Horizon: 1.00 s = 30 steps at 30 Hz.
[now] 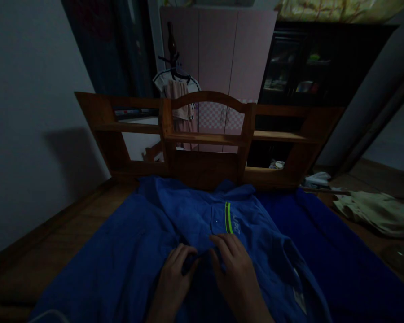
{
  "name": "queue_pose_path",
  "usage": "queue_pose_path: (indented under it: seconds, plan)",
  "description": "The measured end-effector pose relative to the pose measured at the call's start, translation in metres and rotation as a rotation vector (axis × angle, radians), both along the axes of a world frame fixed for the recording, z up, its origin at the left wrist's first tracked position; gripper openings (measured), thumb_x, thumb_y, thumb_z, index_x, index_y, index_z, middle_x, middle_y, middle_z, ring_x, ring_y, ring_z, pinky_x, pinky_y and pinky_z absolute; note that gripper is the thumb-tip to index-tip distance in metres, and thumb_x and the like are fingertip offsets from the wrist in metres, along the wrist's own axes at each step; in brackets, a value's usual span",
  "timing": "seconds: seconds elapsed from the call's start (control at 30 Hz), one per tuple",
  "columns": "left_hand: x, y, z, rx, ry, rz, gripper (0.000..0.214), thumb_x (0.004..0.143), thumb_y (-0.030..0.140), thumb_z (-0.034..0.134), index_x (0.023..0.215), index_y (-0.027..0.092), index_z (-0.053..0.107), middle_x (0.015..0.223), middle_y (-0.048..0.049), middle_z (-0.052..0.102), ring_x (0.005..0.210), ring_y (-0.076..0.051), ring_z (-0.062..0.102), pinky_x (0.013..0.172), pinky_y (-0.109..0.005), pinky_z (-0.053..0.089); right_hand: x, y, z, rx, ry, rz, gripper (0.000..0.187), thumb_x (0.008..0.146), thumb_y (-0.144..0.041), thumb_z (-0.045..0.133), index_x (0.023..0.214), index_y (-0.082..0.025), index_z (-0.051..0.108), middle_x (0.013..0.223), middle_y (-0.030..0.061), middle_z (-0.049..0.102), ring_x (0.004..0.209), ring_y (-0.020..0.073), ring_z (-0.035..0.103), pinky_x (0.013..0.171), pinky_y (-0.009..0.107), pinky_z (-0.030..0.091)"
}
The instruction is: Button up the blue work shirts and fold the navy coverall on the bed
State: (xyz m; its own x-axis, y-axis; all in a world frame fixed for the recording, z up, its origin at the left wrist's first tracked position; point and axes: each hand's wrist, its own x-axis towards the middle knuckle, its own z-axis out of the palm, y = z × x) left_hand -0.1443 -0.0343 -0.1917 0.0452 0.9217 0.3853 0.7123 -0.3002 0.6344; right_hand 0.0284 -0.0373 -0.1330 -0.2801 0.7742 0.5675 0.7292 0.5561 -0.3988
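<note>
A blue work jacket [188,211] lies spread out in front of me, with a bright yellow-green stripe [228,217] and pale lettering by a chest pocket. My left hand [178,273] is on its front, thumb and fingers curled together around a fold of the cloth. Close beside it on the right, my right hand [235,269] bends its fingers over the same front, just below the stripe, thumb tucked toward the left hand. The dim light partly hides the cloth between the fingertips.
Beyond the jacket stands a wooden headboard with shelves [205,140]. A darker blue cloth [309,233] spreads to the right, and a pale garment [373,211] lies past it. Behind are a pink wardrobe [218,49], clothes on a stand [178,96] and a dark cabinet [296,67]. A wall is at left.
</note>
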Motion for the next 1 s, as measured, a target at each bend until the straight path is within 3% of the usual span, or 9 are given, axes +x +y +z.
queue_pose_path:
  seconds: [0.1, 0.17, 0.3, 0.5, 0.77, 1.0]
  plan:
    - [-0.001, 0.000, 0.003, -0.044, -0.028, -0.021, 0.009, 0.083, 0.020, 0.058, 0.092, 0.022, 0.061, 0.097, -0.0033, 0.064, 0.096, -0.020, 0.060, 0.088, -0.037, 0.047, -0.011, 0.012, -0.018, -0.093, 0.023, -0.041, 0.015, 0.090, -0.009, 0.043, 0.089, -0.019, 0.054, 0.088, 0.0054, 0.056, 0.086, 0.0211, 0.052, 0.078, 0.036, 0.044]
    - [-0.002, 0.000, 0.006, -0.085, -0.048, -0.040, 0.009, 0.082, 0.020, 0.060, 0.091, 0.022, 0.062, 0.097, -0.0026, 0.064, 0.097, -0.020, 0.059, 0.089, -0.036, 0.047, -0.011, 0.013, -0.027, -0.130, 0.060, -0.050, 0.012, 0.089, -0.010, 0.045, 0.084, -0.019, 0.051, 0.084, 0.0044, 0.054, 0.083, 0.0204, 0.051, 0.076, 0.035, 0.042]
    - [-0.003, 0.000, 0.011, -0.135, -0.078, -0.092, 0.011, 0.084, 0.026, 0.058, 0.094, 0.024, 0.063, 0.101, -0.0017, 0.065, 0.100, -0.020, 0.059, 0.091, -0.035, 0.045, -0.007, 0.004, -0.030, -0.196, 0.148, 0.005, 0.008, 0.088, -0.013, 0.050, 0.092, -0.020, 0.052, 0.092, 0.0040, 0.054, 0.088, 0.0186, 0.052, 0.077, 0.030, 0.040]
    - [-0.006, 0.001, 0.007, -0.175, -0.080, -0.120, 0.011, 0.084, 0.022, 0.056, 0.093, 0.023, 0.063, 0.101, -0.0023, 0.065, 0.100, -0.020, 0.059, 0.091, -0.035, 0.044, -0.005, 0.001, -0.036, -0.282, 0.062, 0.098, 0.008, 0.088, -0.016, 0.053, 0.091, -0.022, 0.056, 0.087, 0.0003, 0.059, 0.083, 0.0160, 0.055, 0.074, 0.026, 0.038]
    - [-0.005, 0.000, 0.005, -0.182, -0.029, -0.171, 0.012, 0.087, 0.023, 0.051, 0.094, 0.023, 0.060, 0.099, -0.0028, 0.062, 0.099, -0.020, 0.056, 0.091, -0.035, 0.043, -0.003, -0.002, -0.036, -0.329, 0.071, 0.097, 0.018, 0.083, -0.013, 0.056, 0.098, -0.023, 0.056, 0.092, 0.0005, 0.061, 0.089, 0.0159, 0.057, 0.078, 0.025, 0.037]
    - [-0.011, -0.002, 0.008, -0.227, -0.063, -0.271, 0.011, 0.087, 0.024, 0.052, 0.096, 0.023, 0.059, 0.101, -0.0030, 0.060, 0.101, -0.019, 0.055, 0.090, -0.032, 0.042, 0.000, -0.001, -0.035, -0.362, 0.055, 0.152, 0.014, 0.085, -0.015, 0.057, 0.097, -0.022, 0.055, 0.089, -0.0004, 0.061, 0.085, 0.0153, 0.058, 0.074, 0.023, 0.037]
